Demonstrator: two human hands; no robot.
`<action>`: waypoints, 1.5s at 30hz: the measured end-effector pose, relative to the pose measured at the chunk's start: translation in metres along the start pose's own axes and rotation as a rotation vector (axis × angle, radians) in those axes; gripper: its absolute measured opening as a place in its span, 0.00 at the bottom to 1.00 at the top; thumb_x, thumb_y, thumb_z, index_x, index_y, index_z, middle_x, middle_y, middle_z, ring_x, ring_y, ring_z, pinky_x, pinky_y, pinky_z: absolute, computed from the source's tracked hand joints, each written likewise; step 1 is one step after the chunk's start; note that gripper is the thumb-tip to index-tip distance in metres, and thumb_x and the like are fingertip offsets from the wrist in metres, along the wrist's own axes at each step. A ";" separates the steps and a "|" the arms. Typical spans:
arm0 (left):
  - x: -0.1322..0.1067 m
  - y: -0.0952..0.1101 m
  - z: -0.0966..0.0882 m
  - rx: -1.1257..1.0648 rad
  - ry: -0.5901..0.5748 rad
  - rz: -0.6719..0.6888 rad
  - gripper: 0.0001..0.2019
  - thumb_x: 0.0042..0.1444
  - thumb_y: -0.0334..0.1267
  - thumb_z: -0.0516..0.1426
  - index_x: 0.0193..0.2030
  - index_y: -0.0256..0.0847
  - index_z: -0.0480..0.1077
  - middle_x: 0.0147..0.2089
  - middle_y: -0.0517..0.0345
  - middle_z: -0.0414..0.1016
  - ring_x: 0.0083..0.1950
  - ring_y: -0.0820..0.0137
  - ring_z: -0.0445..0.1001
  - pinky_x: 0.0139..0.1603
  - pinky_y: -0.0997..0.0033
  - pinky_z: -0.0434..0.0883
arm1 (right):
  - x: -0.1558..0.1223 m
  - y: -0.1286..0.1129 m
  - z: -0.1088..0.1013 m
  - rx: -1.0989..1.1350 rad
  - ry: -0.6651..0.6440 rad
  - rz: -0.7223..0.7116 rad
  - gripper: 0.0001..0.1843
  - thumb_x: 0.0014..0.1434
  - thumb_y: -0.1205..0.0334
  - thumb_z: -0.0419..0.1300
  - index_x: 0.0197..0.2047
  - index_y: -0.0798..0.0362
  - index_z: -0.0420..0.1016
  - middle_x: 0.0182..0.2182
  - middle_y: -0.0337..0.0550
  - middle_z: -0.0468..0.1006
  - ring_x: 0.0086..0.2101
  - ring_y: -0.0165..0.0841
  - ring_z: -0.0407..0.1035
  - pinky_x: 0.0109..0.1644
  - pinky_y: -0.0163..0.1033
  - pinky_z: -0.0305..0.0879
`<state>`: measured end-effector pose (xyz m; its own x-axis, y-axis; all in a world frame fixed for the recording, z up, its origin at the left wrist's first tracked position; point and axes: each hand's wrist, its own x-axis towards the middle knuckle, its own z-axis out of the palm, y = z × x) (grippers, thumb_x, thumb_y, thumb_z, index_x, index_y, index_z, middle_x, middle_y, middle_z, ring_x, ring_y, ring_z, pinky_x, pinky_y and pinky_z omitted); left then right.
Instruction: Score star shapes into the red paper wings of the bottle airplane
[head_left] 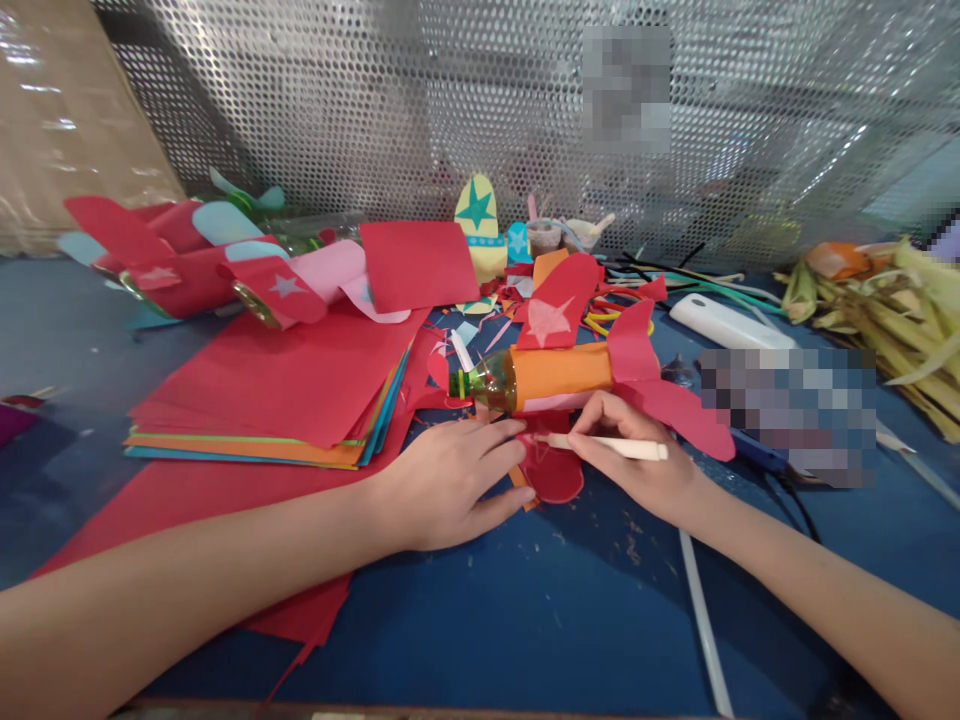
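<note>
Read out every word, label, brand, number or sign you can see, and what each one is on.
No words, brands or numbers are readable; I can make out only stars:
Green star: yellow cutout.
Pale star: blue cutout.
White star: red strip at left.
Pink star: upright red wing.
Pinkish star: far-left red wrap.
Pale lines at the pen tip, lower red wing: too faint.
Pixelated patches: unreadable.

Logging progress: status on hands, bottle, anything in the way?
Right hand holding white pen at red wing. Left hand at wing's edge. Orange-wrapped bottle on its side. Paper scraps beyond it, not blocking.
</note>
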<state>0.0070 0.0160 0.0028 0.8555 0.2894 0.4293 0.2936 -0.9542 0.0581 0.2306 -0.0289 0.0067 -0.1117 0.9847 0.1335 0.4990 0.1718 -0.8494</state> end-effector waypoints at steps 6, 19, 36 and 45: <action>0.000 0.000 0.000 0.001 0.004 -0.005 0.18 0.67 0.45 0.45 0.45 0.33 0.69 0.50 0.42 0.74 0.46 0.60 0.75 0.46 0.59 0.73 | -0.002 0.001 -0.002 -0.015 -0.015 0.043 0.11 0.58 0.53 0.58 0.30 0.50 0.63 0.28 0.37 0.69 0.26 0.30 0.64 0.29 0.36 0.60; 0.000 -0.001 0.000 -0.007 -0.014 -0.006 0.18 0.67 0.45 0.45 0.45 0.33 0.69 0.51 0.42 0.74 0.46 0.59 0.75 0.47 0.59 0.73 | -0.003 0.002 -0.002 -0.040 -0.010 0.035 0.11 0.59 0.54 0.58 0.30 0.50 0.63 0.25 0.34 0.66 0.23 0.28 0.61 0.26 0.33 0.58; 0.001 0.000 0.000 -0.007 -0.010 -0.010 0.18 0.67 0.45 0.45 0.45 0.33 0.69 0.50 0.42 0.74 0.46 0.59 0.75 0.47 0.58 0.73 | -0.003 0.005 -0.002 -0.013 -0.030 0.039 0.11 0.61 0.53 0.56 0.32 0.50 0.63 0.28 0.37 0.68 0.28 0.30 0.67 0.30 0.35 0.61; 0.001 0.000 0.000 -0.010 -0.007 -0.008 0.18 0.67 0.44 0.46 0.45 0.33 0.69 0.51 0.42 0.74 0.46 0.59 0.75 0.47 0.59 0.73 | -0.003 -0.003 -0.002 0.007 -0.031 0.063 0.11 0.59 0.53 0.57 0.31 0.50 0.63 0.26 0.36 0.67 0.27 0.31 0.67 0.29 0.35 0.60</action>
<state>0.0077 0.0159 0.0034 0.8560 0.2979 0.4224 0.2967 -0.9524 0.0704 0.2312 -0.0326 0.0099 -0.1065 0.9923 0.0636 0.4999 0.1087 -0.8592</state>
